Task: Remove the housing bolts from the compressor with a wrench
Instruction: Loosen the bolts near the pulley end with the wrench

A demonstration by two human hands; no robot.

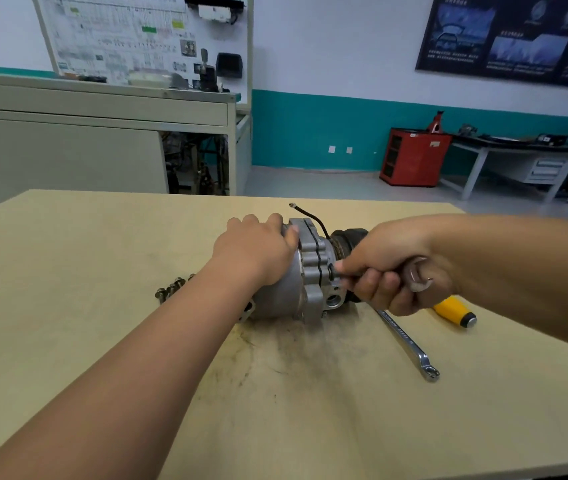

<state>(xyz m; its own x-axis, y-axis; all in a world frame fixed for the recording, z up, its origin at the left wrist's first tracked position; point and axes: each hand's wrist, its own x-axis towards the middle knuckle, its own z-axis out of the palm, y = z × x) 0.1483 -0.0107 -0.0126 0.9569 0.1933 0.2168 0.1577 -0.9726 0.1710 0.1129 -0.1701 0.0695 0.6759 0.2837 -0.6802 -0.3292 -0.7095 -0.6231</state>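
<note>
A grey metal compressor point(305, 271) lies on its side in the middle of the wooden table point(137, 341), with a black pulley end to the right and a black wire curling up from it. My left hand point(258, 251) rests on top of the housing, fingers curled over it. My right hand point(390, 268) grips a wrench point(419, 277) whose far end sits on a bolt point(331, 271) at the housing flange. Several removed bolts point(170, 289) lie on the table to the left of the compressor.
A second long silver wrench point(407, 341) lies on the table to the right of the compressor. A yellow-handled screwdriver point(455, 311) lies under my right wrist. Behind the table stand a grey cabinet, a red cabinet and a workbench.
</note>
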